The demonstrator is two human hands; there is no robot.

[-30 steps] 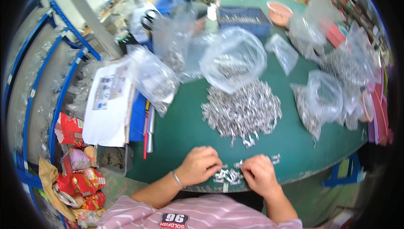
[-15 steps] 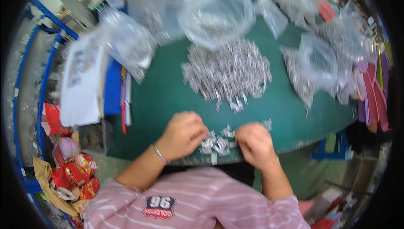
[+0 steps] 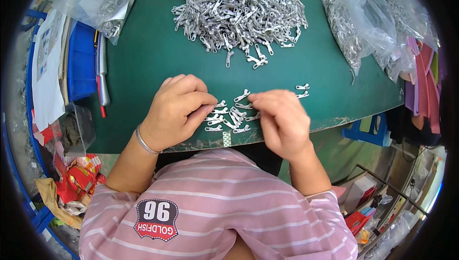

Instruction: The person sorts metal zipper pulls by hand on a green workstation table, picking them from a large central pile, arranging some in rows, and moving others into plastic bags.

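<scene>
Small silver metal pieces (image 3: 236, 113), shaped like zipper pulls with a slotted end, lie loosely grouped near the table's front edge. On their left, my left hand (image 3: 179, 104) pinches thumb and forefinger together, and one such piece (image 3: 221, 103) pokes out at the fingertips. From the other side my right hand (image 3: 282, 119) reaches in, its fingers curled and forefinger tip beside the upper pieces; what it pinches, if anything, is hidden. Two more pieces (image 3: 302, 87) rest beyond the right hand. A large heap of the same pieces (image 3: 239, 11) covers the far middle of the green table (image 3: 143, 64).
Clear plastic bags of metal parts (image 3: 342, 25) stand far right, and another bag (image 3: 112, 6) far left. A blue tray (image 3: 81, 61), papers (image 3: 45, 54) and a knife-like tool (image 3: 102, 76) line the left side. Below is a clear bin (image 3: 79, 128).
The view has tilted down and steadied, so the heap and hands appear higher. Both hands stay beside the small group of metal pieces, fingertips still close to them.
</scene>
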